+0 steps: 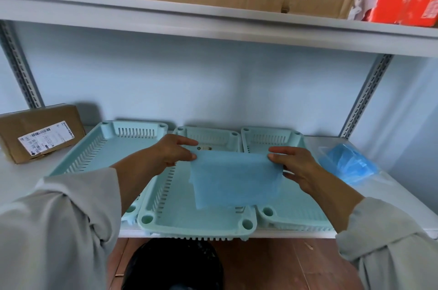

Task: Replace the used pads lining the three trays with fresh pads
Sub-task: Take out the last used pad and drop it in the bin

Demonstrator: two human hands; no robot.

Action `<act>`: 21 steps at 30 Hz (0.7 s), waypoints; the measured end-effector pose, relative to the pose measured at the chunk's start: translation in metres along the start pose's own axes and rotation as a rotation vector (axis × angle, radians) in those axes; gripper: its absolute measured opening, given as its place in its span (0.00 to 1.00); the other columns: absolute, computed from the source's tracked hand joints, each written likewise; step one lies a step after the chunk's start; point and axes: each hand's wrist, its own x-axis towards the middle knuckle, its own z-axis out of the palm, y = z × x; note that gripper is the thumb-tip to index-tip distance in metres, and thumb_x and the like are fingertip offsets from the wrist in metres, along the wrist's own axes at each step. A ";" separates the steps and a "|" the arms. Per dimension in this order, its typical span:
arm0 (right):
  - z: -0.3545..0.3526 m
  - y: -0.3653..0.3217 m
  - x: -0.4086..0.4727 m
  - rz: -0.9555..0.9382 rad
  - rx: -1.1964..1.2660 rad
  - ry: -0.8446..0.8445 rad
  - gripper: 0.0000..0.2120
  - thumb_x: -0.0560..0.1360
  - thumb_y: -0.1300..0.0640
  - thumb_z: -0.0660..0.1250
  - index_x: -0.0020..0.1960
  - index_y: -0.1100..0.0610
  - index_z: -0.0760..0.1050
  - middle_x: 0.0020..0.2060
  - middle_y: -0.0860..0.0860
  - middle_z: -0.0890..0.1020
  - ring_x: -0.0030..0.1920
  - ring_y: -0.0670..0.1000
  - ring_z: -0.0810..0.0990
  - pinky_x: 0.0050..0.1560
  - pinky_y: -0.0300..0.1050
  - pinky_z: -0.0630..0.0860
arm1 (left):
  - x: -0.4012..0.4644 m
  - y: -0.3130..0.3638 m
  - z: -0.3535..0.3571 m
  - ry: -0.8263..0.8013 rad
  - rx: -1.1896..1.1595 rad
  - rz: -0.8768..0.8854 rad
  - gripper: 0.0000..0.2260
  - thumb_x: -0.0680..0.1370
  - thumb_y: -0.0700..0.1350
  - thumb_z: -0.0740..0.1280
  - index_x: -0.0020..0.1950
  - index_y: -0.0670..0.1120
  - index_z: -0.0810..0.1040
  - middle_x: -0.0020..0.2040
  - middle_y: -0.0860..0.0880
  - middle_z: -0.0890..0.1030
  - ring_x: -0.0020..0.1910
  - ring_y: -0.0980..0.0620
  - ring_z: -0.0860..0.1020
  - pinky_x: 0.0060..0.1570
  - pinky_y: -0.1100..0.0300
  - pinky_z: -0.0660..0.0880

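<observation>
Three pale green slotted trays stand side by side on the white shelf: the left tray (78,154), the middle tray (196,223) and the right tray (296,218). Over the middle tray hangs a blue pad (237,180), held by its top corners. My left hand (174,151) pinches the upper left corner. My right hand (294,164) pinches the upper right corner. The pad hides much of the middle tray's floor. A clear bag of blue pads (348,164) lies on the shelf right of the trays.
A brown cardboard parcel (40,133) with a label sits at the shelf's left. Above, an upper shelf (213,22) carries a large carton and a red package. A black-lined bin (173,266) stands on the wooden floor below the shelf's front edge.
</observation>
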 end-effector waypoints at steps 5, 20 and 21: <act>0.000 -0.010 0.005 -0.216 0.017 0.145 0.13 0.72 0.66 0.71 0.55 0.59 0.81 0.48 0.53 0.80 0.49 0.48 0.76 0.49 0.36 0.71 | 0.008 0.004 0.009 0.110 -0.118 0.045 0.11 0.76 0.37 0.68 0.57 0.44 0.81 0.32 0.50 0.80 0.26 0.60 0.78 0.19 0.72 0.64; -0.011 0.116 -0.002 0.134 -0.431 0.152 0.27 0.65 0.58 0.78 0.59 0.68 0.76 0.52 0.59 0.80 0.53 0.58 0.79 0.54 0.48 0.74 | 0.018 -0.116 0.105 0.015 0.124 -0.180 0.11 0.76 0.37 0.65 0.36 0.49 0.75 0.32 0.48 0.77 0.21 0.59 0.76 0.22 0.69 0.72; -0.013 0.114 -0.001 0.133 -0.472 0.123 0.23 0.65 0.58 0.78 0.55 0.68 0.79 0.48 0.59 0.81 0.49 0.57 0.80 0.50 0.48 0.75 | 0.020 -0.115 0.106 0.012 0.128 -0.189 0.10 0.76 0.38 0.65 0.36 0.49 0.74 0.32 0.48 0.77 0.20 0.59 0.75 0.22 0.68 0.72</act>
